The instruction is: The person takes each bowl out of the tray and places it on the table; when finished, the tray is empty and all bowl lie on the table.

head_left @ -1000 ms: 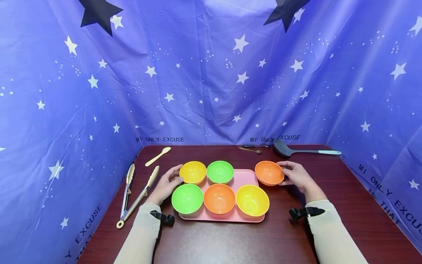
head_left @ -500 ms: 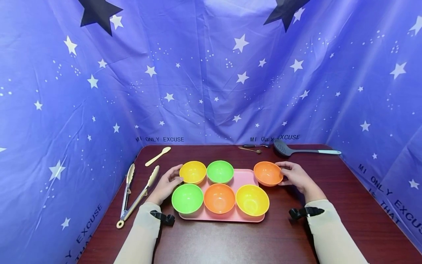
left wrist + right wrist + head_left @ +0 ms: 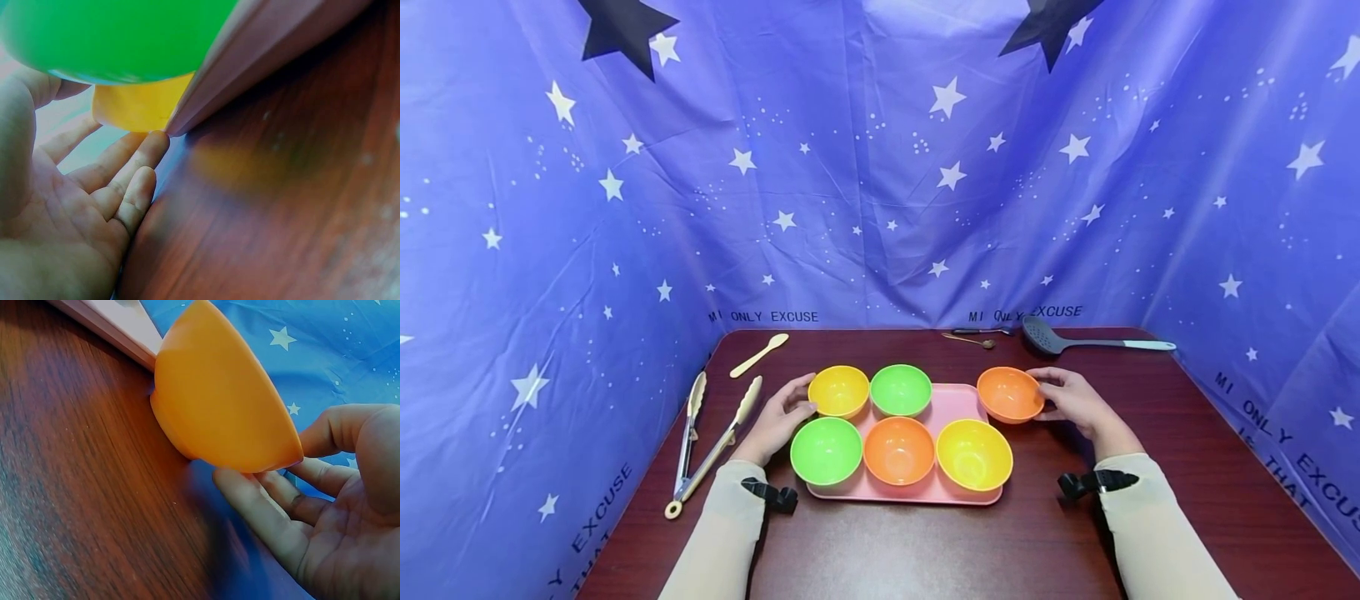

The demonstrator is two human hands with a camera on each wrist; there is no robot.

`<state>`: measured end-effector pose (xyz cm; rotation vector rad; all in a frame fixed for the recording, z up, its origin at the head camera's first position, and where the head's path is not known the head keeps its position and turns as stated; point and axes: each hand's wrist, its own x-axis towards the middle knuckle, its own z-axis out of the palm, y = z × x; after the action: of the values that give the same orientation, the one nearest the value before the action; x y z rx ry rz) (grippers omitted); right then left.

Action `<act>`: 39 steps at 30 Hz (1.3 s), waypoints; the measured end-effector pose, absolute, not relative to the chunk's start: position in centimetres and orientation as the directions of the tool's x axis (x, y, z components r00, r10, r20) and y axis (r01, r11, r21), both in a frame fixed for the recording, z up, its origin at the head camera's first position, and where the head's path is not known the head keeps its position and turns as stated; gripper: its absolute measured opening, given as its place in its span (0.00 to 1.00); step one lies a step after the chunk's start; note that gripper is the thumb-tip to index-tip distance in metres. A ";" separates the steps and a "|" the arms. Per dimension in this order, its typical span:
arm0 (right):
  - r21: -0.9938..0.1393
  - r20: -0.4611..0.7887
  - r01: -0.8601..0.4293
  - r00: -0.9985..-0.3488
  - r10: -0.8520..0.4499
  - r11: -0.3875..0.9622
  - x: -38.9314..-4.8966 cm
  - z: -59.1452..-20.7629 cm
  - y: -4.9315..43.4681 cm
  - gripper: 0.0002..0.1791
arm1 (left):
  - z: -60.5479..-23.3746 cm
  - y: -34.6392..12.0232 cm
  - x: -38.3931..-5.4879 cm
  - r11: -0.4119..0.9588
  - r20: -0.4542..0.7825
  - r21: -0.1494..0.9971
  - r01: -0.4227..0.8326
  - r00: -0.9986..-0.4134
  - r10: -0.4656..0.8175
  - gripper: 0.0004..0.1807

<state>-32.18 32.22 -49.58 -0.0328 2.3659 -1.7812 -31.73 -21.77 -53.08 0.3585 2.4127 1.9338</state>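
Note:
My left hand [image 3: 777,421] holds the side of a yellow bowl [image 3: 838,392] at the back left of a pink tray [image 3: 958,400]; in the left wrist view its fingers [image 3: 134,194] reach the bowl's side, and a green bowl [image 3: 119,37] covers part of the thumb. On the right, my right hand [image 3: 1081,404] holds an orange bowl [image 3: 1010,395] by its outer side, beside the tray's back right corner. Its fingers [image 3: 256,506] lie against the bowl's wall [image 3: 219,394]. A green bowl [image 3: 901,391] stands next to the held yellow one.
Along the tray's front sit a green bowl [image 3: 827,451], an orange bowl [image 3: 899,451] and a yellow bowl [image 3: 974,455]. Tongs [image 3: 718,454] and a small spoon [image 3: 760,357] lie left. A slotted ladle [image 3: 1052,340] and thin small tools [image 3: 977,337] lie at the back.
My right hand and its orange bowl have shifted slightly left, toward the tray. The left hand and the other bowls look the same.

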 end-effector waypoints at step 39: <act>-0.814 0.224 -0.177 -0.975 0.017 0.554 -32.2 -43.5 27.2 0.19 | -53.2 -21.8 -31.7 0.201 0.134 0.964 0.173 -0.972 0.194 0.32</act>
<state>-32.18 27.25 -43.53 -0.1537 2.9468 -1.5826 -31.73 -21.78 -53.19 0.3705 2.4215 1.9403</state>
